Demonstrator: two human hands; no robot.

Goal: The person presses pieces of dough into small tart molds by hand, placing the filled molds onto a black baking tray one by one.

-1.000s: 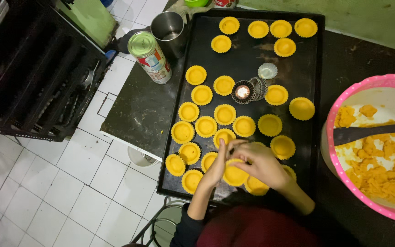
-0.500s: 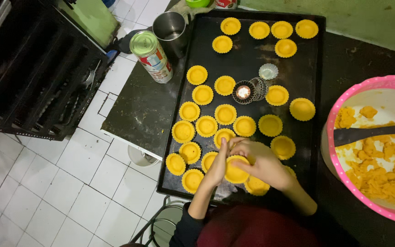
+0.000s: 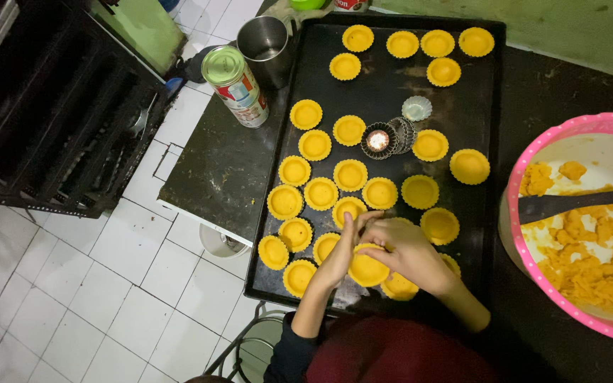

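The single head-worn camera looked almost straight down from above the person, at a middling height over the dark tabletop (image 3: 214,170). The black baking tray (image 3: 321,85) filled the middle of the frame, the hands sat low at centre, and a pink bowl (image 3: 516,234) was cut by the right edge. White floor tiles (image 3: 94,305) showed at lower left, below the tabletop's edge.

Pink bowl (image 3: 526,234) cut off at 3 o'clock edge. Right hand (image 3: 406,252) covers part of tart shell (image 3: 367,269); shells beneath hidden. Red can (image 3: 342,4) cropped at 12 o'clock.
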